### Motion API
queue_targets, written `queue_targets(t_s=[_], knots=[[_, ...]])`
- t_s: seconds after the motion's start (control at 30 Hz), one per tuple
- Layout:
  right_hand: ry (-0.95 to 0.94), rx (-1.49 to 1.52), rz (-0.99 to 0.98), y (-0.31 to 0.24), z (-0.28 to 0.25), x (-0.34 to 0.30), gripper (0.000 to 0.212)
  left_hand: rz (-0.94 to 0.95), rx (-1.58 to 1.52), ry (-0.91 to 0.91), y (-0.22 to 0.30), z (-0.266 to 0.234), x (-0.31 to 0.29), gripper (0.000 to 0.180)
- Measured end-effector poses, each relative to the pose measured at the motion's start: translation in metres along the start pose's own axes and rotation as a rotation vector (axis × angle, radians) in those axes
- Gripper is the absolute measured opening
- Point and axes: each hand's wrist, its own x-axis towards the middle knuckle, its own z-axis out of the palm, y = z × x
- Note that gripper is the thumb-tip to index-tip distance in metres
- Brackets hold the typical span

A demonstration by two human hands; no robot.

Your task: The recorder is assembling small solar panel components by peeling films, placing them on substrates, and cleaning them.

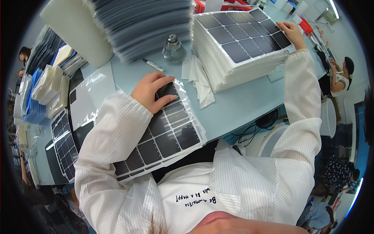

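Observation:
My left hand (pixel 150 91) lies on a sheet of dark rounded squares with white borders (pixel 157 136), at the table's front edge. Its thumb and fingers are apart, resting near the sheet's far end. Other sheets show beneath this one. Away to the right, my right hand (pixel 291 33) holds the right edge of the top sheet (pixel 243 33) on a tall stack of similar sheets (pixel 230 68). Its fingers are closed at that edge; their tips are partly hidden. That sheet lies over the stack, its pattern facing up.
Between the stacks stand a glass bottle with a metal top (pixel 173 50), a marker pen (pixel 153 64) and a crumpled white cloth (pixel 198 80). Behind rise a tall pile of film sheets (pixel 144 27) and a white roll (pixel 74 31). Packets (pixel 48 84) crowd the left. Another person (pixel 343 76) is at right.

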Motion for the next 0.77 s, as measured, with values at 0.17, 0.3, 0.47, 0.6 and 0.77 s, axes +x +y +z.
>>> queue_targets(t_s=[0.17, 0.3, 0.47, 0.6, 0.77], knots=[[0.342, -0.263, -0.147, -0.035, -0.017, -0.036, 0.029, 0.038, 0.010, 0.016, -0.006, 0.004, 0.001, 0.040], [0.487, 0.002, -0.166, -0.125, 0.002, -0.100, 0.024, 0.059, 0.009, 0.088, -0.004, 0.004, -0.003, 0.036], [0.244, 0.117, -0.530, -0.212, 0.081, -0.187, 0.005, 0.090, -0.039, 0.188, -0.010, 0.010, -0.003, 0.023], [-0.050, 0.201, -0.504, -0.237, 0.154, -0.212, 0.006, 0.167, -0.066, 0.223, -0.014, 0.010, 0.004, 0.010], [-0.287, 0.525, 0.000, -0.212, 0.227, -0.189, 0.015, 0.310, 0.119, 0.294, -0.012, 0.005, 0.003, 0.013]])
